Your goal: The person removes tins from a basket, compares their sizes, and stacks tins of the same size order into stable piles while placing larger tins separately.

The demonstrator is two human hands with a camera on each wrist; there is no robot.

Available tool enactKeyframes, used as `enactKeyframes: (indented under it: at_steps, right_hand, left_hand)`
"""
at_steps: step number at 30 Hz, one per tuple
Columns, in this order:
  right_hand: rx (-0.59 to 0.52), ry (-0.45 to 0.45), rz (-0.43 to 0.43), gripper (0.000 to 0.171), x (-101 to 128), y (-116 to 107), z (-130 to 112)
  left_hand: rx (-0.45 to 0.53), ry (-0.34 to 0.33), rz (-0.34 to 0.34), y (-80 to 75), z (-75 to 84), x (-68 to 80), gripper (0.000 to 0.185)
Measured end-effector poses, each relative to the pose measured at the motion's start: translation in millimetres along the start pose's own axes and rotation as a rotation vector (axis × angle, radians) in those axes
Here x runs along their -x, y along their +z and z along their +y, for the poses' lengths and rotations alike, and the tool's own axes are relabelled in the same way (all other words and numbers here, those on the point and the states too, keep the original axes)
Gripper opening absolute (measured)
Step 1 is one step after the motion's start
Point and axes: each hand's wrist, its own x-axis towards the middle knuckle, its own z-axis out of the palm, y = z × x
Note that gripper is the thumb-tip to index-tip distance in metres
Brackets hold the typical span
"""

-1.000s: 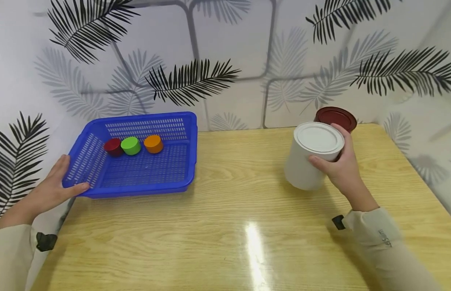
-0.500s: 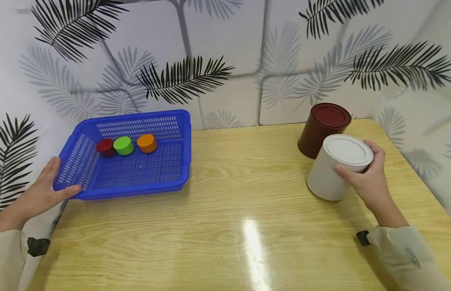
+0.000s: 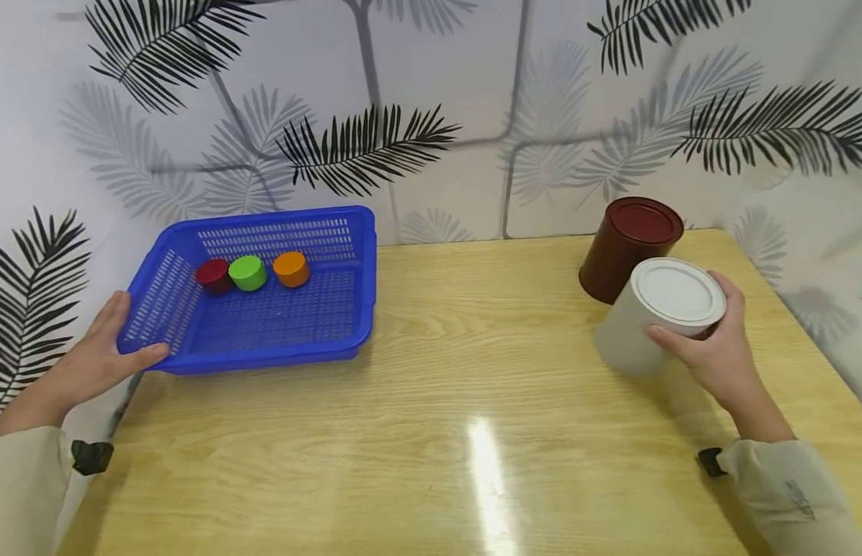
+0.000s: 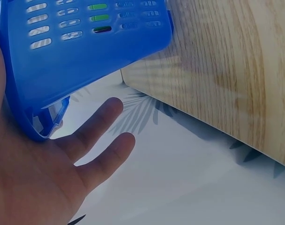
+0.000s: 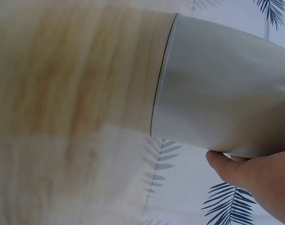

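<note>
My right hand grips a white can near its lid, thumb on the near side. The can leans slightly, its top toward the right, and its bottom edge is close over the table in the right wrist view. Just behind it a dark red-brown can stands upright, partly covered by the white one. At the far left my left hand rests against a corner of the blue plastic basket. Its thumb lies along the rim; two straight fingers extend free below the basket in the left wrist view.
In the basket lie three small round pieces: dark red, green and orange. The wood-grain table ends at a leaf-patterned wall covering. Its left edge runs beneath the basket.
My right hand has moved the white can rightward and nearer to me, uncovering the body of the dark red-brown can. The left hand stays at the basket. The head view shifted slightly.
</note>
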Motion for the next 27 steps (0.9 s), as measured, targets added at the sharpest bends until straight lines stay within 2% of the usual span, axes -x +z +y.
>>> enactKeyframes:
  at_steps: [5, 13, 27]
  right_hand:
    - [0.069, 0.033, 0.016, 0.098, 3.8, -7.6, 3.7]
    - [0.086, 0.051, 0.039, 0.097, 4.4, -9.0, 6.8]
    - [0.08, 0.066, 0.074, 0.099, -2.6, -1.1, -4.8]
  left_hand:
    - [-0.002, -0.01, -0.024, 5.8, 6.1, -8.7, 0.111]
    - [-0.015, -0.024, -0.034, 7.6, 7.0, -11.7, 0.112]
    - [-0.007, -0.041, 0.005, -2.1, 2.0, -1.7, 0.113]
